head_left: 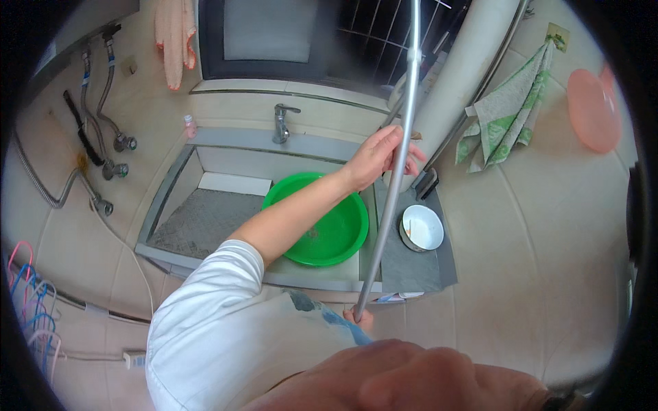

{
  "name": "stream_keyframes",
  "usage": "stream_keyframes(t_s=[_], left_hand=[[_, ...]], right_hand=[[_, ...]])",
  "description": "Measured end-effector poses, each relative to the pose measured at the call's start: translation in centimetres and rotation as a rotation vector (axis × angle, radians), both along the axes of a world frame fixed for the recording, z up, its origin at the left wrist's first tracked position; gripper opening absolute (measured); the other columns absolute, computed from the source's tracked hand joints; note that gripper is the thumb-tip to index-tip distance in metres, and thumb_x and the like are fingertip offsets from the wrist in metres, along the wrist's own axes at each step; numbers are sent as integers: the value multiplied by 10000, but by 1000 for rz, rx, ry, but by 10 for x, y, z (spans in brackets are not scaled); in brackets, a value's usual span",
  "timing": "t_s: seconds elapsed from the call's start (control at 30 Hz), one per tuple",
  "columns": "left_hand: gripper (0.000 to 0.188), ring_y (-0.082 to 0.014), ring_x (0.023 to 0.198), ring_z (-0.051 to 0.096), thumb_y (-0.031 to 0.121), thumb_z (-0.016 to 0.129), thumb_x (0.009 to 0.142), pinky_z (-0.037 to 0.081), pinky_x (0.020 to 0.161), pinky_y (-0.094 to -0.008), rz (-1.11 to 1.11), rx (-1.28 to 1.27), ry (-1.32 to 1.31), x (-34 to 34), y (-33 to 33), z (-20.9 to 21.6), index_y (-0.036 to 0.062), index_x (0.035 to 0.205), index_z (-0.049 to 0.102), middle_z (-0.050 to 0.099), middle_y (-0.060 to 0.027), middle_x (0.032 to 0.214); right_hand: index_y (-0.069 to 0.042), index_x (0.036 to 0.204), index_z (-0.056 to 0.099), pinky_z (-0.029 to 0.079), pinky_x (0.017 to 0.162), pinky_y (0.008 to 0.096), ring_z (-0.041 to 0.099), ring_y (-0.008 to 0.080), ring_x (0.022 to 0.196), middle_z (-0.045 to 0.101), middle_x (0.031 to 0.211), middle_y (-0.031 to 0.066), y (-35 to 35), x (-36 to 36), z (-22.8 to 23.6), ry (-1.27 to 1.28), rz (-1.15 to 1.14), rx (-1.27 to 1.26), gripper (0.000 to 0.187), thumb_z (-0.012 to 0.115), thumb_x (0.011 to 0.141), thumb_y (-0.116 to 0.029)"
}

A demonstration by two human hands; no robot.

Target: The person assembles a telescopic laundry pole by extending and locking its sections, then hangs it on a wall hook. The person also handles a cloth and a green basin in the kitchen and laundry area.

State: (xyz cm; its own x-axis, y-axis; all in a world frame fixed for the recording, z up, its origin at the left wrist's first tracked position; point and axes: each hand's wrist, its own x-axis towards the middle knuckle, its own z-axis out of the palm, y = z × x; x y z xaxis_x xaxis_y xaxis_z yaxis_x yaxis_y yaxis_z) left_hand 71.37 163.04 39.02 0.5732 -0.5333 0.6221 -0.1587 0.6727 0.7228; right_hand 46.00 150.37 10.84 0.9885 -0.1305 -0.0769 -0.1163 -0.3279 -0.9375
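A long silver metal pole (391, 212) slants up from near my body past the top of the head view, with a joint partway up. My left hand (384, 156) reaches across the sink to its upper part. The fingers curl loosely behind the pole and show on its far side. Lower down, close to my shirt, my right hand (358, 319) is closed round the pole; my right arm is hidden. Beneath my left forearm a green basin (329, 250) sits in the grey-edged sink (205, 222).
A chrome faucet (282, 123) stands behind the basin. On the right ledge is a white bowl (422, 228). A thick pipe (469, 58) rises by the barred window. A green-and-white towel (506, 113) and a pink basin (593, 111) hang right. Hoses (86, 103) and colored hangers (34, 301) are left.
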Motion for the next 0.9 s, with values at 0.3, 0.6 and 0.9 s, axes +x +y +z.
stream_keyframes(t_s=[0.3,0.6,0.9], left_hand=[[209,-149,878,601,119,539,916,479,807,-304,64,288,-41,-91,-31,-80,46,1078,428,609,-84,942],[732,-230,1126,496,218,687,804,447,917,-346,1128,208,-26,-48,65,-10,36,1367,255,395,-146,1336],[513,-247,1169,470,223,581,877,394,964,-332,1286,-326,-421,6,172,150,-6,1306,417,520,-157,1257]], right_hand=[[-14,633,545,393,512,288,445,107,513,483,516,39,-41,18,39,-266,-394,-40,339,701,786,-274],[15,756,633,407,517,313,490,113,529,538,554,75,-52,-52,1,-232,-351,-205,234,656,816,-210],[-54,840,672,457,620,281,537,102,626,575,624,44,-87,-108,-76,119,-122,-168,275,685,810,-328]])
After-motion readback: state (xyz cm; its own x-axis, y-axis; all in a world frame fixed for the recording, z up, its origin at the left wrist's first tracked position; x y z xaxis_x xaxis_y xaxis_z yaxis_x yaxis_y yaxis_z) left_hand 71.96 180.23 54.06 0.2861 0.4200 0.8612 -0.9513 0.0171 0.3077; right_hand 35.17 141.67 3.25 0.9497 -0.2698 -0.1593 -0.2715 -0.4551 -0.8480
